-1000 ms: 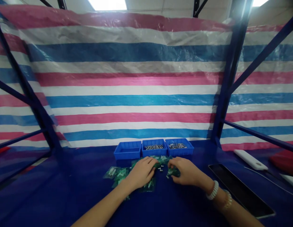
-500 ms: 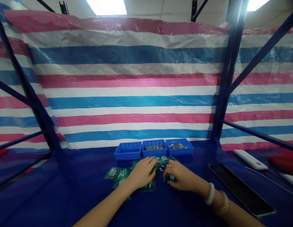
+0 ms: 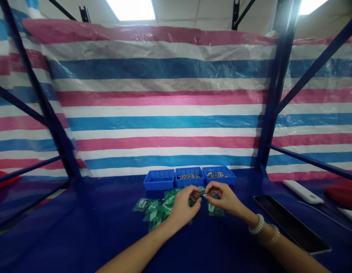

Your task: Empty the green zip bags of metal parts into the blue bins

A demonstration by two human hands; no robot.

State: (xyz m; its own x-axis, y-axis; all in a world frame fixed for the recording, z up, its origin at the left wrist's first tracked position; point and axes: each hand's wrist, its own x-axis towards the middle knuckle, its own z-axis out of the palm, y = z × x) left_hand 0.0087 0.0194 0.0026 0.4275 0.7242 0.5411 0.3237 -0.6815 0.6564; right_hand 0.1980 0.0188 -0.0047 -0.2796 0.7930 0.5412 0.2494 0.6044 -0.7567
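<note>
Several small green packets [image 3: 154, 210] with pale pieces inside lie in a loose pile on the blue table, mostly left of and beneath my left hand [image 3: 185, 204]. That hand has its thumb and fingers curled near each other; whatever sits between them is too small to name. Close beside it, my right hand [image 3: 223, 196] pinches a tiny whitish piece [image 3: 205, 195] between thumb and fingertip. One more green packet [image 3: 216, 210] lies under the right hand. Behind the hands stand a blue bin [image 3: 190, 182] of small metal parts and another bin [image 3: 220, 181] of longer metal parts.
An empty blue bin [image 3: 159, 185] stands at the left of the row. On the right lie a black tablet [image 3: 291, 223], a white device [image 3: 302, 192] with a cable and a red item [image 3: 343, 193]. Blue frame posts [image 3: 271, 113] rise before a striped sheet.
Both hands have lifted off the packets and come closer together. The right hand now pinches a tiny whitish piece. The view has shifted slightly, so the bins appear further right.
</note>
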